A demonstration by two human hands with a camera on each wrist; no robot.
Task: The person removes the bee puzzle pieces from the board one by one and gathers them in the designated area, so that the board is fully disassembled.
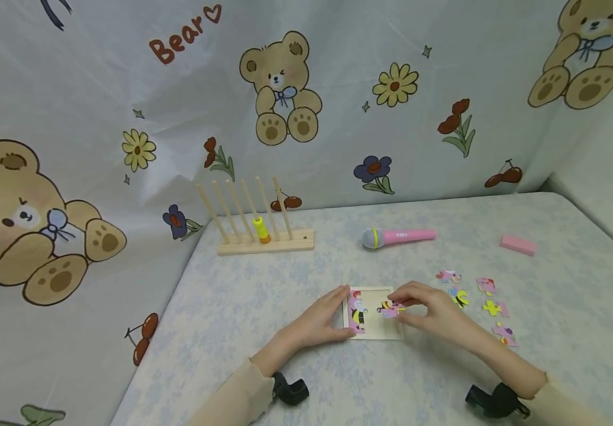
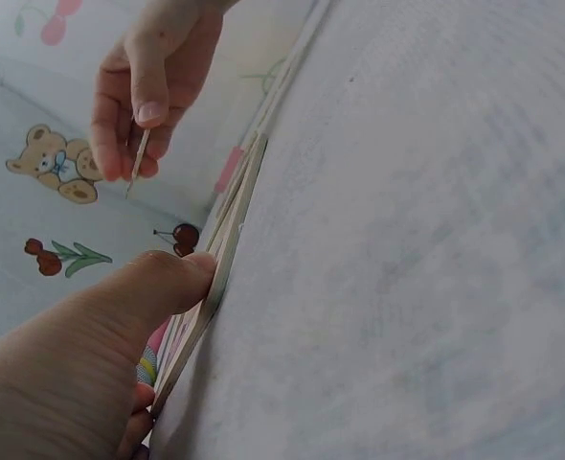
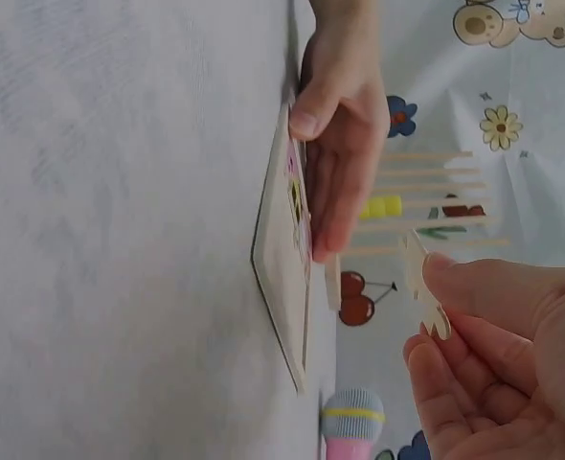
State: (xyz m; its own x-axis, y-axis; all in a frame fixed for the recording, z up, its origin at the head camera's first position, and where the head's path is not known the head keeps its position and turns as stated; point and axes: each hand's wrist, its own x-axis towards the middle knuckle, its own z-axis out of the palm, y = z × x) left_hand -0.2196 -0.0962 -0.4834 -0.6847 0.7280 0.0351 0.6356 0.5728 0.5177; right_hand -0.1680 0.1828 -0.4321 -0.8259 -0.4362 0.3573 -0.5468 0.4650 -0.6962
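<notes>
A shallow wooden puzzle tray [image 1: 377,329] lies on the table, with joined pink, yellow and black puzzle pieces [image 1: 357,313] along its left side. My left hand [image 1: 313,320] holds that side of the tray, its thumb at the near edge and its fingertips by the far left corner. Above the tray's bare right part, my right hand [image 1: 436,312] pinches a puzzle piece [image 1: 389,309] between thumb and fingers. In the right wrist view the plain wooden back of this puzzle piece [image 3: 420,278] shows, held up off the tray.
Several loose puzzle pieces [image 1: 491,307] lie right of the tray, some near my right forearm. Behind stand a wooden peg rack [image 1: 264,244] with yellow and orange beads on one peg, a pink toy microphone [image 1: 407,235] and a pink block [image 1: 518,244].
</notes>
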